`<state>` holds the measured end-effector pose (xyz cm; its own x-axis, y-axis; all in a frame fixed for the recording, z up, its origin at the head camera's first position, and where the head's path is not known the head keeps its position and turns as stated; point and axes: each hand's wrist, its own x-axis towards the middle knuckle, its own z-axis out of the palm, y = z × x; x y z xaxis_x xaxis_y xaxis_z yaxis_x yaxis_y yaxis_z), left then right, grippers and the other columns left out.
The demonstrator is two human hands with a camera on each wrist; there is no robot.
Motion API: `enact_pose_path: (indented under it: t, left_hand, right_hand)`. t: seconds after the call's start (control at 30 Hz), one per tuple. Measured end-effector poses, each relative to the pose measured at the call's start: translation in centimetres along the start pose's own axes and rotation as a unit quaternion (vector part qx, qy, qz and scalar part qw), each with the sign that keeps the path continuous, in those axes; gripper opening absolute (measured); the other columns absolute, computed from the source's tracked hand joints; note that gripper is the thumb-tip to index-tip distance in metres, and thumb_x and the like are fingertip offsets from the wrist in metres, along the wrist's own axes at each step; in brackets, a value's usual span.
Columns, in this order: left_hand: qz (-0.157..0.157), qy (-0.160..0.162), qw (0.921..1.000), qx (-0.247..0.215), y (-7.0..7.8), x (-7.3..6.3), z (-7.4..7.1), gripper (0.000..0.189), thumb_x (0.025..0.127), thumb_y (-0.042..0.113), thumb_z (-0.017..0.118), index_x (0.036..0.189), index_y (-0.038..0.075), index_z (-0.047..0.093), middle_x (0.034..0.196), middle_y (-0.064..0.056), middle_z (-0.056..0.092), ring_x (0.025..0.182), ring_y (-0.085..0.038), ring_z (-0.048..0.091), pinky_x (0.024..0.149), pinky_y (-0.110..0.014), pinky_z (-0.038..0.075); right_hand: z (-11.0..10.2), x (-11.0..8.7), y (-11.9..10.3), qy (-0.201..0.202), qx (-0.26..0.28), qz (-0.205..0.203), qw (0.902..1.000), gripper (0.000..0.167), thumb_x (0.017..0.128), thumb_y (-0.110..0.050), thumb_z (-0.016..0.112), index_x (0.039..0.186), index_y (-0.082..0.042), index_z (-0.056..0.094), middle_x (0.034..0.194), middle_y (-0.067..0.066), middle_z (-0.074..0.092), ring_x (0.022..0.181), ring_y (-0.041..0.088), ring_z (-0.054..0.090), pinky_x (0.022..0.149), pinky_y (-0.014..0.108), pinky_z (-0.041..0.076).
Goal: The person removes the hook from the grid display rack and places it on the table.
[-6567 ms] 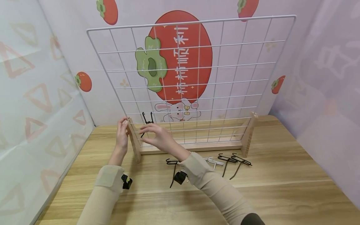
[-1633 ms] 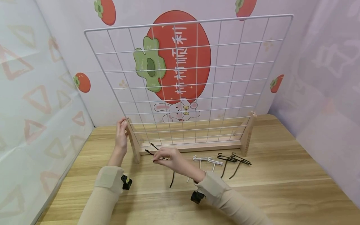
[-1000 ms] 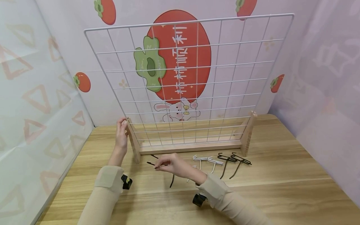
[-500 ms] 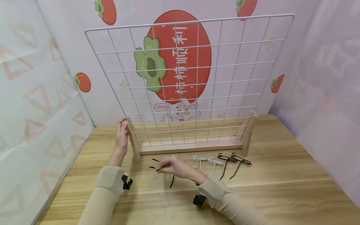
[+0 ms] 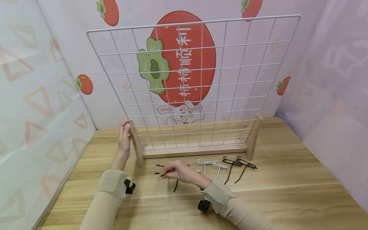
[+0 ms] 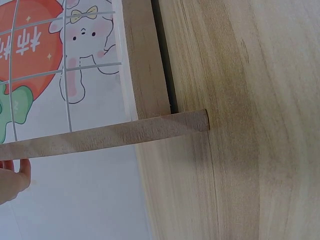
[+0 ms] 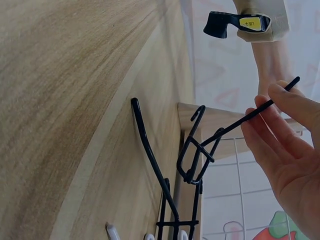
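My right hand point(image 5: 179, 171) pinches the straight prong of a black wire hook point(image 7: 240, 121) between thumb and fingers. In the head view only the tips of this hook show, left of the fingers and low over the table. Behind it in the right wrist view lies another black hook point(image 7: 150, 145), partly covered by the hand in the head view. A white wire grid point(image 5: 195, 86) stands in a wooden base. My left hand point(image 5: 124, 140) grips the upper end of the base's left leg point(image 6: 100, 140), fingertips at its edge in the left wrist view.
On the wooden table point(image 5: 287, 191), in front of the base, lie several white hooks point(image 5: 219, 165). To their right are two black hooks point(image 5: 246, 163), close together. Printed cloth walls point(image 5: 325, 80) stand behind and at both sides.
Earlier the black hook was up at the grid's lower left, by my right hand. That hand has since brought it away, downward and toward the table. The left hand stays on the leg.
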<state>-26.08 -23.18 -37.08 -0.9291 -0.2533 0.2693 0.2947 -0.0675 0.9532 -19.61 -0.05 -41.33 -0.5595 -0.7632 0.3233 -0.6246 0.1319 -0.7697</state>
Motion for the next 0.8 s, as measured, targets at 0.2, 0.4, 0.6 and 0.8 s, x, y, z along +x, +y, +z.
enact_pose_path:
  t: [0.2, 0.4, 0.6, 0.8]
  left_hand:
    - [-0.011, -0.003, 0.9999, 0.006, -0.08, 0.11, -0.15, 0.014, 0.097, 0.021, 0.028, 0.106, 0.026, 0.037, 0.119, 0.006, 0.035, 0.107, -0.009, 0.032, 0.088, -0.03, 0.023]
    - [-0.009, -0.004, 0.9999, 0.006, -0.09, 0.02, -0.13, 0.013, 0.097, 0.022, 0.028, 0.106, 0.026, 0.037, 0.123, 0.002, 0.033, 0.108, -0.009, 0.032, 0.088, -0.03, 0.023]
    - [0.001, -0.001, 1.0, -0.002, -0.2, 0.03, -0.14, 0.013, 0.097, 0.021, 0.029, 0.104, 0.027, 0.038, 0.123, 0.002, 0.034, 0.105, -0.009, 0.033, 0.084, -0.028, 0.024]
    - [0.005, 0.0, 1.0, -0.001, -0.31, 0.14, -0.14, 0.013, 0.097, 0.022, 0.029, 0.103, 0.028, 0.039, 0.12, 0.005, 0.036, 0.105, -0.009, 0.033, 0.084, -0.029, 0.024]
  right_hand:
    - [0.09, -0.09, 0.19, -0.005, -0.003, 0.008, 0.9999, 0.01, 0.081, -0.003, 0.061, 0.088, 0.001, 0.066, 0.088, 0.008, 0.064, 0.079, 0.007, 0.058, 0.068, 0.015, 0.045]
    - [0.2, -0.18, 0.4, -0.008, -0.004, 0.005, 1.0, 0.01, 0.081, -0.005, 0.06, 0.088, 0.001, 0.066, 0.089, 0.007, 0.064, 0.08, 0.006, 0.059, 0.068, 0.016, 0.046]
    - [0.32, -0.22, 0.52, -0.01, -0.011, 0.006, 0.9999, 0.009, 0.081, -0.005, 0.061, 0.087, -0.001, 0.066, 0.088, 0.007, 0.064, 0.08, 0.006, 0.058, 0.068, 0.016, 0.045]
    - [0.38, -0.26, 0.58, -0.016, -0.011, 0.011, 0.9997, 0.009, 0.081, -0.005, 0.061, 0.087, -0.001, 0.067, 0.087, 0.006, 0.064, 0.079, 0.006, 0.057, 0.067, 0.015, 0.045]
